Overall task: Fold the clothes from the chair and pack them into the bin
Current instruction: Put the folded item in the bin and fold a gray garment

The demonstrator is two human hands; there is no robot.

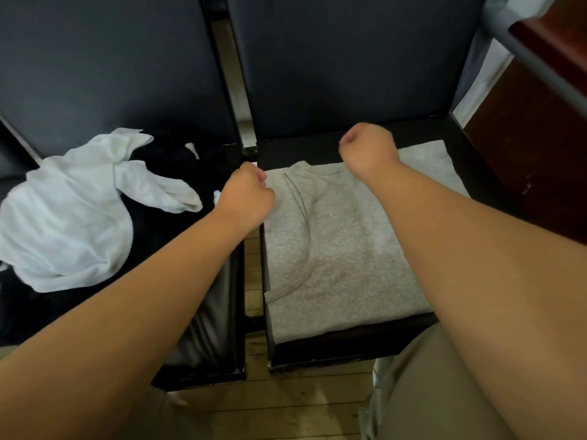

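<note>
Grey shirt (pixel 333 249) is lying flat on the right chair seat (pixel 317 354), spread for folding, while the left grip (pixel 247 195) and right grip (pixel 368 147) are sitting curled tight at its top edge, whether pinching cloth I cannot tell.

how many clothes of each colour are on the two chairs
grey garment: 1
white garment: 1
dark heap under the white one: 1, its separate pieces cannot be told apart
total: 3
</note>
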